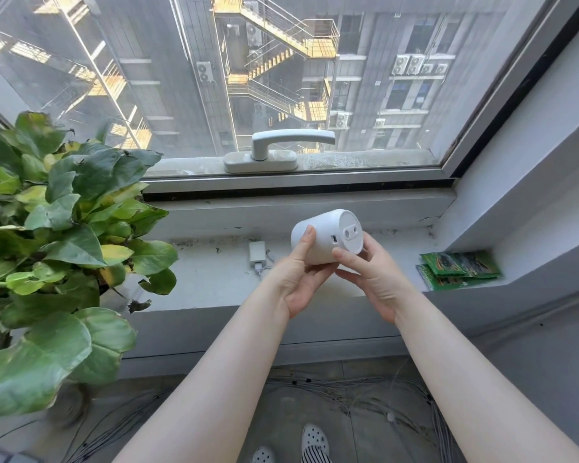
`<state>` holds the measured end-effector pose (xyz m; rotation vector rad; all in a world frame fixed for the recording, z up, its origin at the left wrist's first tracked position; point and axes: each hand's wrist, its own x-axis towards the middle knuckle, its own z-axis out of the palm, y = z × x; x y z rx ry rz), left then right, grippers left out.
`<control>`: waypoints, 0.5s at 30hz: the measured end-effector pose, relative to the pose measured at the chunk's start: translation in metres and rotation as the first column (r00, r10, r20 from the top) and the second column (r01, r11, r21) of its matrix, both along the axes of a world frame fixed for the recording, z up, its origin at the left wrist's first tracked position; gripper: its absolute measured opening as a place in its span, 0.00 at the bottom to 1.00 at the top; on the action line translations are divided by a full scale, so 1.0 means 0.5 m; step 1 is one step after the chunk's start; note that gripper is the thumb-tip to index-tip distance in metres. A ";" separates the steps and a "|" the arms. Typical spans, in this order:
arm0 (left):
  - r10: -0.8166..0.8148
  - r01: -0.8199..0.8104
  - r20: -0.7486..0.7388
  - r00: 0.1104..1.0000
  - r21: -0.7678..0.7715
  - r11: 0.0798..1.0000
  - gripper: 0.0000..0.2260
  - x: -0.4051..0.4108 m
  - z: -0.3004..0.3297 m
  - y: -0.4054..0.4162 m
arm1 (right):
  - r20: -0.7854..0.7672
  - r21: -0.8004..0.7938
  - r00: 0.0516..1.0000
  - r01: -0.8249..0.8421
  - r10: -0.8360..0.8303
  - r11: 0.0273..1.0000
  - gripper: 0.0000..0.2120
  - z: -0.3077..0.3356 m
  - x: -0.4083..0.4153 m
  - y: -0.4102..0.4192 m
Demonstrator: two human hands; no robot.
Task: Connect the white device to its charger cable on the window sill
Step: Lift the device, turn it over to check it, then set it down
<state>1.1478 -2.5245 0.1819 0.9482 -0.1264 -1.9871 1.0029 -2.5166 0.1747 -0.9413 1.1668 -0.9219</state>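
Note:
The white device [325, 237], a rounded cylinder, is lifted above the window sill [214, 282] and tipped so its flat base faces me, showing a small port and a two-hole recess. My left hand [298, 279] grips its left side, thumb on top. My right hand [368, 279] holds its lower right, thumb near the port. A white charger block [257, 254] lies flat on the sill to the left of my hands, with its thin white cable [263, 270] trailing out towards my left wrist. The cable's free end is hidden.
A large leafy plant [57, 242] fills the left side and overhangs the sill. Green packets [458, 270] lie on the sill at the right. A white window handle [281, 148] sits behind. Loose wires [365, 392] run across the floor by my feet.

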 end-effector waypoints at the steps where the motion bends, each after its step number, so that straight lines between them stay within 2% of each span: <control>1: -0.010 0.010 0.003 1.000 -0.006 1.000 0.16 -0.005 -0.001 0.001 | 0.007 -0.017 1.000 0.018 -0.018 1.000 0.26 0.001 0.002 0.000; 3: -0.034 0.035 0.079 0.996 -0.019 0.999 0.18 -0.008 -0.008 0.003 | -0.012 -0.047 0.999 0.030 -0.030 0.998 0.26 0.005 0.002 -0.002; 5: -0.068 0.079 0.230 0.971 -0.040 0.996 0.21 -0.002 -0.017 0.001 | -0.090 -0.065 0.996 0.012 -0.018 0.998 0.25 0.010 -0.008 -0.004; 9: -0.155 0.216 0.477 0.865 -0.074 0.974 0.23 0.023 -0.022 -0.011 | -0.256 -0.074 0.964 -0.093 0.071 0.993 0.28 0.020 -0.035 -0.015; 12: -0.228 0.317 0.566 0.792 -0.062 0.946 0.20 0.033 -0.012 -0.016 | -0.341 -0.066 0.923 -0.210 0.175 0.976 0.30 0.032 -0.043 -0.021; 15: -0.235 0.334 0.594 0.770 -0.062 0.940 0.19 0.037 -0.012 -0.017 | -0.357 -0.060 0.907 -0.258 0.221 0.964 0.31 0.038 -0.043 -0.028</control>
